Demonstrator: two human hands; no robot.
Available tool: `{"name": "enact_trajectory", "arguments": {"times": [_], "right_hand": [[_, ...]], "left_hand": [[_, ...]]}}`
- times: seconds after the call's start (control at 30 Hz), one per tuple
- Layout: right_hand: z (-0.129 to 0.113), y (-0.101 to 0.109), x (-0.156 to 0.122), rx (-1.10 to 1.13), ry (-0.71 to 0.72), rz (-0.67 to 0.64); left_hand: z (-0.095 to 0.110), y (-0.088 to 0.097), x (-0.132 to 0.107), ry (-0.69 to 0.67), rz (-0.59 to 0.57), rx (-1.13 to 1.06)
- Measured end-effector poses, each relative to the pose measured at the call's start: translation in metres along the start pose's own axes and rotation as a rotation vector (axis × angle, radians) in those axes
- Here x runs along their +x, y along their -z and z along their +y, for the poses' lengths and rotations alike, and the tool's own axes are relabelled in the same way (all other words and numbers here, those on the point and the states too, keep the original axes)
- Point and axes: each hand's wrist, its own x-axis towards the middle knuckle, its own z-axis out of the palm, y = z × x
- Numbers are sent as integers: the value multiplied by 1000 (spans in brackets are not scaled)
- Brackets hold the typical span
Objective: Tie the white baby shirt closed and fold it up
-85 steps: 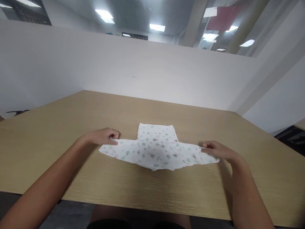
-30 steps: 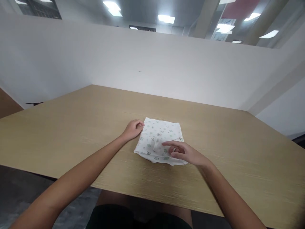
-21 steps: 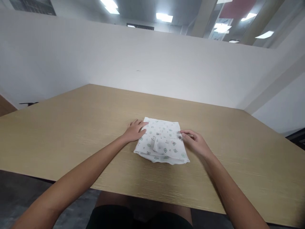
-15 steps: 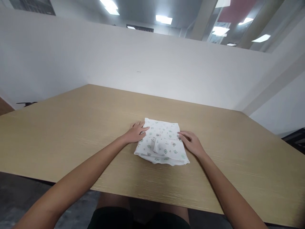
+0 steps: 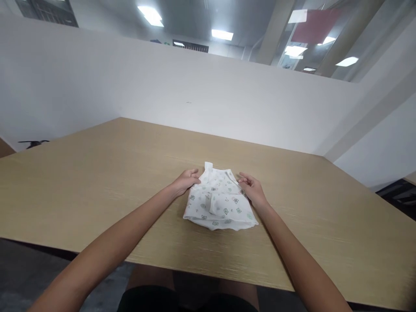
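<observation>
A small white baby garment [image 5: 219, 203] with a green and pink print lies folded on the wooden table [image 5: 97, 182]. Its sleeves are folded in over the middle. My left hand [image 5: 186, 180] pinches the far left corner of the garment. My right hand [image 5: 250, 188] pinches the far right corner. Both far corners are lifted a little off the table, and the far edge curls up toward me. The near edge still rests flat.
White partition walls [image 5: 162, 86] stand along the table's far and right sides. The table's near edge runs just in front of my lap [image 5: 182, 294]. A dark object [image 5: 32, 143] sits past the table's left edge.
Both sleeves were folded in from a spread garment. Since half a second ago my hands have gone from lying flat beside the far corners to pinching them and lifting the far edge.
</observation>
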Motion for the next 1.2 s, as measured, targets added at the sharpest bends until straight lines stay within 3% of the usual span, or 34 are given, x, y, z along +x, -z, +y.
{"name": "enact_trajectory", "arguments": {"times": [0.13,0.27,0.43,0.63,0.73,0.83,0.93,1.0,1.1,1.2], "right_hand": [[-6,-3,-3,-276,53,-3],[-7,-3,0,-419,87,20],[-8,-6,0,-199,48,46],[-22,1,-3,274,5,72],[-34,18,-10,313,87,-36],[-47,39,-22,303,169,-200],[-60,57,-34,267,173,-532],[-68,64,-40,150,112,-773],[-75,61,-46,-93,25,-947],[-73,49,-48,-262,-34,-924]], "left_hand": [[4,-2,-1,-62,-115,-67],[10,-6,-4,-58,-71,-138],[17,-15,-14,-104,-38,-159],[19,-15,-22,-259,-1,-43],[23,-4,-28,-363,-97,-50],[34,7,-40,-411,-318,-21],[48,14,-54,-415,-625,38],[54,15,-60,-390,-724,118],[55,11,-64,-357,-630,372],[44,6,-61,-453,-403,753]]}}
